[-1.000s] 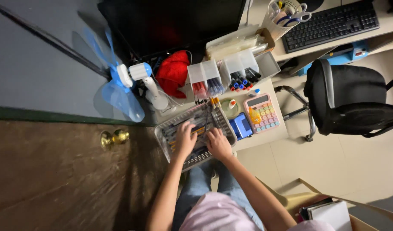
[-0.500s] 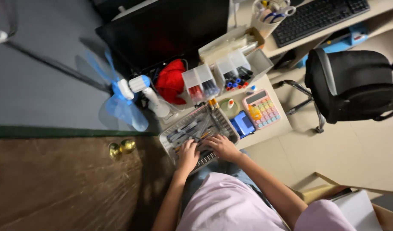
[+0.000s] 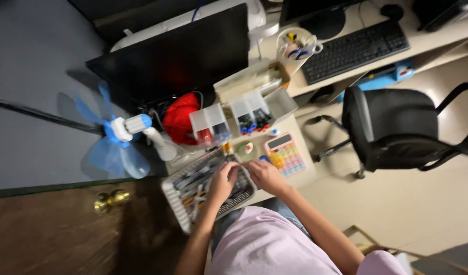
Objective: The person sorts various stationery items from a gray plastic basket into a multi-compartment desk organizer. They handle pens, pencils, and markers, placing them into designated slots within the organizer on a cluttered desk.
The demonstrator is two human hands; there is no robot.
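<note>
Both hands are down in the grey mesh tray (image 3: 193, 196) at the near edge of the small worktop (image 3: 300, 175), so the step in hand looks like sorting or picking among the pens and small tools lying in it. The left hand (image 3: 224, 177) rests over the tray's right half with its fingers curled down onto the contents; whether they are closed on any one piece cannot be told, since the frame is blurred there. The right hand (image 3: 262, 174) sits at about 3 o'clock from the left one, at the tray's right rim, fingers bent and close together, and its grip cannot be told either. The tray stretches from under the left hand toward 8 o'clock. A pastel calculator (image 3: 286, 154) lies at 2 o'clock from the right hand, and clear compartment boxes (image 3: 229, 122) of markers stand at 12 o'clock. By my judgement, the next move calls for isolating a single item with the fingertips and lifting it free without dragging its neighbours.
</note>
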